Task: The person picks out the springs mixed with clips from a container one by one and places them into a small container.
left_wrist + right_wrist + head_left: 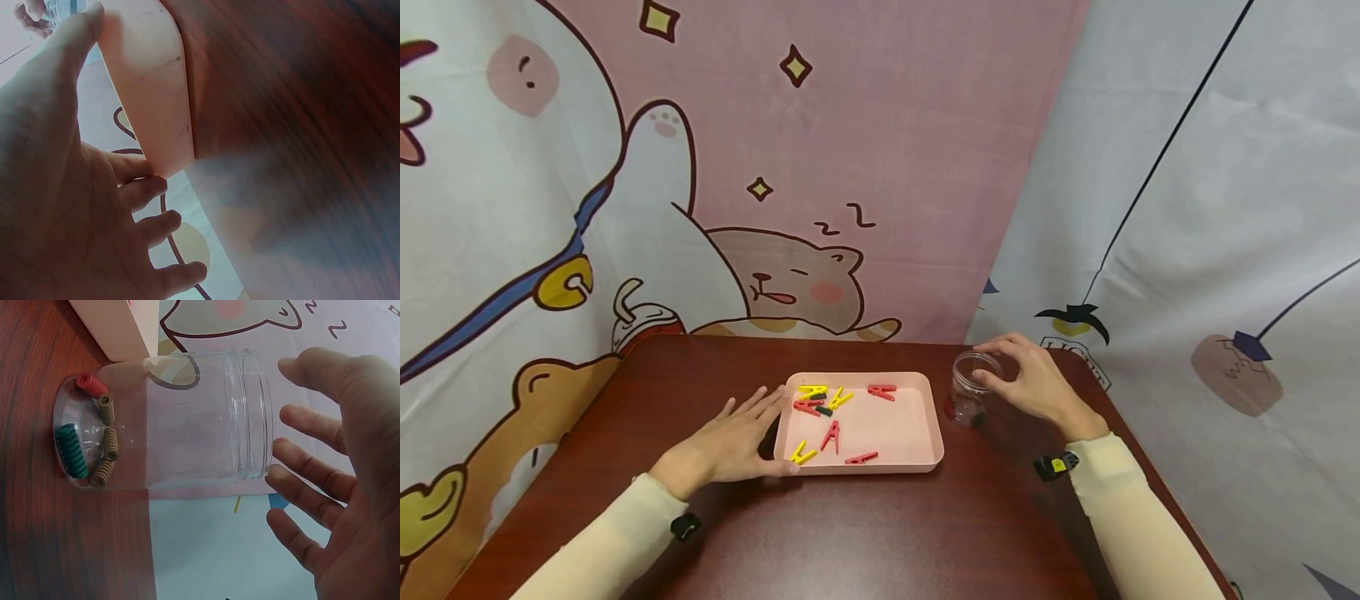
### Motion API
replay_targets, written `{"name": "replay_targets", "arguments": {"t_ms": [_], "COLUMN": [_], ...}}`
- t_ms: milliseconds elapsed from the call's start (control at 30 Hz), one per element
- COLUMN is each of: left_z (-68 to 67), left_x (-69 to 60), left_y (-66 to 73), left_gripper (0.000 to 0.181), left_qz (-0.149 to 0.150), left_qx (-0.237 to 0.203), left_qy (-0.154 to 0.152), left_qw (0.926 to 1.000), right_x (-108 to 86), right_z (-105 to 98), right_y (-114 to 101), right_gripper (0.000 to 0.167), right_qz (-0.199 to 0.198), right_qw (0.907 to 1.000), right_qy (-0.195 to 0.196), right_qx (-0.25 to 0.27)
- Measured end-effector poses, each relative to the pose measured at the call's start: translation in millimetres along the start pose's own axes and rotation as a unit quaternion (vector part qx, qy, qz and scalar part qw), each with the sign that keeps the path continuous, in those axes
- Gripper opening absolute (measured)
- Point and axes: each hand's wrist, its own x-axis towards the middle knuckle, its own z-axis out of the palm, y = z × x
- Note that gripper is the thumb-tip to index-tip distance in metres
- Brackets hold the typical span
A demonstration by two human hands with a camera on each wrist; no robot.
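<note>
A pink tray [895,433] lies on the table with several red and yellow clips and small dark green pieces in it. My left hand [733,442] rests at the tray's left side, fingers spread, thumb at its near left corner; the left wrist view shows the hand [100,187] against the tray's outer wall [153,81]. Right of the tray a clear open jar [967,396] stands upright. My right hand [1033,379] is at the jar's rim. In the right wrist view its fingers are spread round the mouth of the jar [187,425], which holds a green coil [72,450], a red coil [92,385] and several brown ones.
The dark wooden table [880,533] extends in front of the tray and on both sides. A printed cloth [895,167] with cartoon animals hangs behind the table's back edge and along its sides.
</note>
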Motion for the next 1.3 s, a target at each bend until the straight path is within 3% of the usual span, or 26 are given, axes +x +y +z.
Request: {"name": "replay_targets", "arguments": {"t_ms": [667, 900, 1133, 1300], "left_z": [3.8, 5.5, 1.4, -2.8], "left_x": [0.0, 0.1, 0.2, 1.2], "left_y": [-0.5, -1.1, -1.0, 1.4], "left_gripper": [0.134, 0.133, 0.132, 0.13], "left_qz": [-0.006, -0.007, -0.003, 0.002], "left_qx": [0.008, 0.009, 0.007, 0.004], "left_qy": [-0.008, -0.007, -0.007, -0.009], "left_qw": [0.9999, 0.9999, 0.9999, 0.9999], "right_x": [-5.7, -5.2, -0.6, 4.2], "right_z": [9.0, 13.7, 19.7, 21.6], "right_y": [-15.1, -26.4, -38.0, -48.3], "right_gripper": [0.039, 0.037, 0.038, 0.038], "right_qz": [-0.016, -0.038, -0.038, -0.042], "right_qw": [0.9994, 0.9986, 0.997, 0.9968], "right_qy": [-0.029, -0.036, -0.066, -0.068], "right_qx": [0.008, 0.012, 0.015, 0.006]}}
